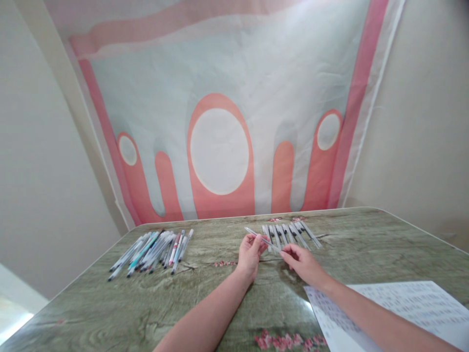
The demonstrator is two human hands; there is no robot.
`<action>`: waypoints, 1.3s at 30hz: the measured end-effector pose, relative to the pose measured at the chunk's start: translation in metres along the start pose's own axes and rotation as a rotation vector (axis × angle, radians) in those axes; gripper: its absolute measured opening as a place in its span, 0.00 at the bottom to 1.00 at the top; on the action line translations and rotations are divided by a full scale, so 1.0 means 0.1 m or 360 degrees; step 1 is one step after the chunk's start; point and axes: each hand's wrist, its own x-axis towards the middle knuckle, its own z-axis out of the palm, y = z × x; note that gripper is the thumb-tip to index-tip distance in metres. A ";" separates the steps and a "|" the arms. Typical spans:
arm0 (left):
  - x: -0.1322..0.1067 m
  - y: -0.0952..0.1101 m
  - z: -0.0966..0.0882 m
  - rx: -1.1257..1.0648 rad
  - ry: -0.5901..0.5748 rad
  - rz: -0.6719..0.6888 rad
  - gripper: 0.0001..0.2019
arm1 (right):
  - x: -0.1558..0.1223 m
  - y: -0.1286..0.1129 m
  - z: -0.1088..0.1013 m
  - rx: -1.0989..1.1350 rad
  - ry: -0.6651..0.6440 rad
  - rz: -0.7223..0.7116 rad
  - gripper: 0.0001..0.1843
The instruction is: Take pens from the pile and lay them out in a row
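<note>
A slim clear pen (264,240) is held slantwise above the table between my two hands. My left hand (251,253) pinches it near its middle, with the upper end sticking out past the fingers. At the lower right end, the fingertips of my right hand (298,261) are closed on the same pen. Just behind my hands lies a row of several clear pens (289,234) with dark parts near their far ends, set side by side. Their near ends are partly hidden by my hands.
A loose heap of several pens (154,252), some turquoise, pink or white, lies on the left of the wood-patterned table (205,303). Under my right forearm is a printed paper sheet (399,308). A patterned backdrop (220,205) hangs behind the table's far edge.
</note>
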 end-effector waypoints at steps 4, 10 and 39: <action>0.00 0.00 0.00 0.0007 -0.0001 0.0000 0.15 | -0.01 -0.04 -0.01 0.0039 -0.0032 0.0012 0.11; 0.00 0.01 0.01 0.0032 0.0009 0.0008 0.15 | -0.01 -0.04 -0.01 0.0033 -0.0076 0.0037 0.10; -0.06 0.01 0.01 0.0203 0.0193 -0.0155 0.12 | -0.02 -0.08 -0.01 -0.0134 -0.0044 -0.0065 0.12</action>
